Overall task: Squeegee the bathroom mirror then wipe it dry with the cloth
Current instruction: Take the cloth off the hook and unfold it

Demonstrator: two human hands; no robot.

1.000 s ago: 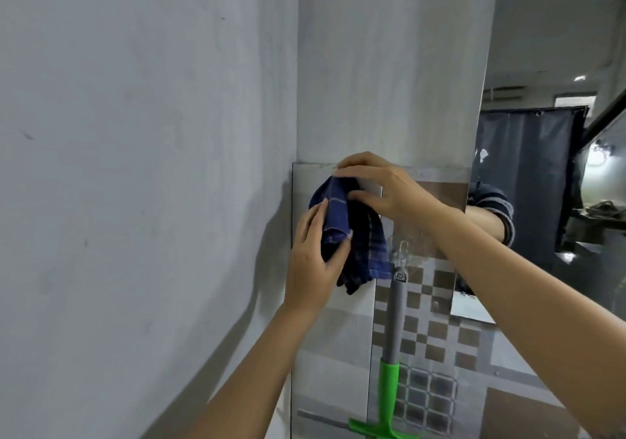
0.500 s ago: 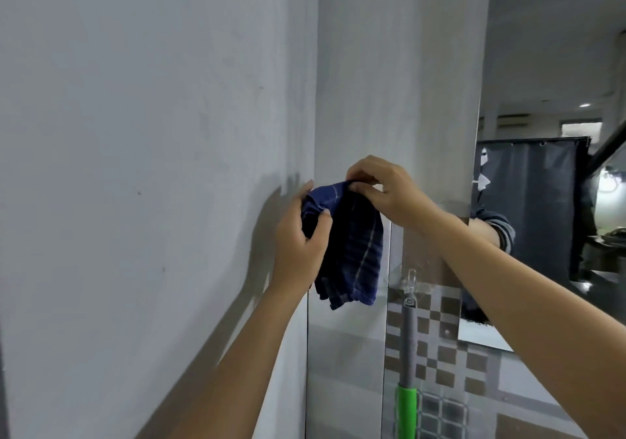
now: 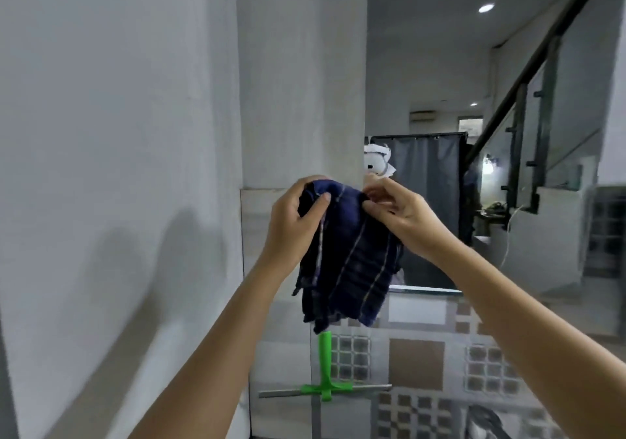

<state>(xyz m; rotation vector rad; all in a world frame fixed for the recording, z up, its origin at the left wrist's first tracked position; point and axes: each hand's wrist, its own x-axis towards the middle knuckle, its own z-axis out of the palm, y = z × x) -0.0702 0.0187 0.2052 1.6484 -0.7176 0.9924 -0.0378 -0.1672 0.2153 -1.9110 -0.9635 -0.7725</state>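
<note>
Mirror [image 3: 423, 99] on grey wall [image 3: 118, 133], cloth [image 3: 352, 262] in both hands

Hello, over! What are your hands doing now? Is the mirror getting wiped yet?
Both hands, left and right, grip the cloth. Cloth off the mirror, not wiping yet. Squeegee hangs below. Nothing in the way.

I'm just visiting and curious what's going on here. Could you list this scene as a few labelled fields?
left hand: grips cloth's top left edge
right hand: pinches cloth's top right edge
cloth: dark blue, thin pale stripes, hanging bunched between hands
squeegee: green handle, hanging on tiled wall below cloth, unheld
mirror: on wall, right of hands
</note>
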